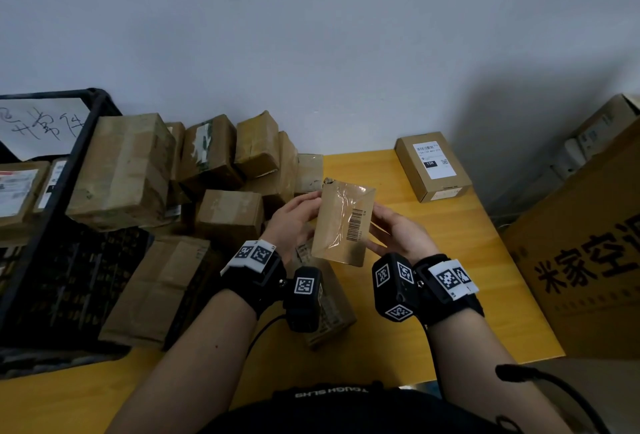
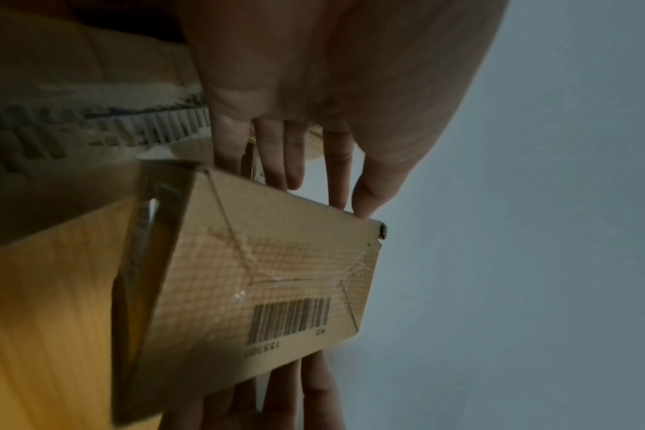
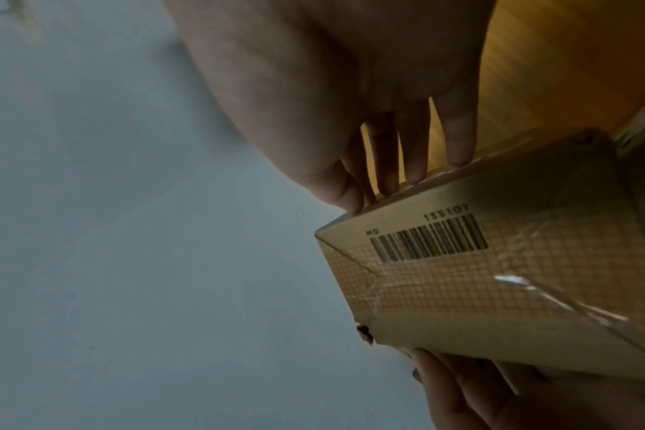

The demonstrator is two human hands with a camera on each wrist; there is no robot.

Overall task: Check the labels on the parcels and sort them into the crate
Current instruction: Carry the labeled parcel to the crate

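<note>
from the head view i have the small brown parcel (image 1: 343, 222) lifted above the yellow table (image 1: 433, 226), held between both hands in front of me. my left hand (image 1: 294, 222) grips its left edge, my right hand (image 1: 398, 234) its right edge, fingers curled behind and thumbs at the front. a printed barcode (image 1: 355, 224) faces me under wrinkled clear tape. the black crate (image 1: 69, 191) sits to my left with labelled parcels already in it, and a heap of brown boxes (image 1: 214, 163) lies between it and my hands. a box with a white label (image 1: 433, 165) rests apart at the far right of the table.

in the left wrist view the fingers (image 2: 276, 157) of that hand run behind the parcel's far edge, thumb pressed at its corner, and the barcode (image 2: 290, 320) shows clearly, digits blurred.

in the right wrist view the fingers (image 3: 457, 136) of that hand reach behind the parcel's edge and the barcode (image 3: 428, 240) reads near the corner (the number looks like 135101, though i would not swear to it).

i judge this is the label check. to do it well, i would keep both grips at the edges so no finger covers the print, tilt the face away from tape glare, and turn it over if no address label shows here before carrying it left to the crate.
</note>
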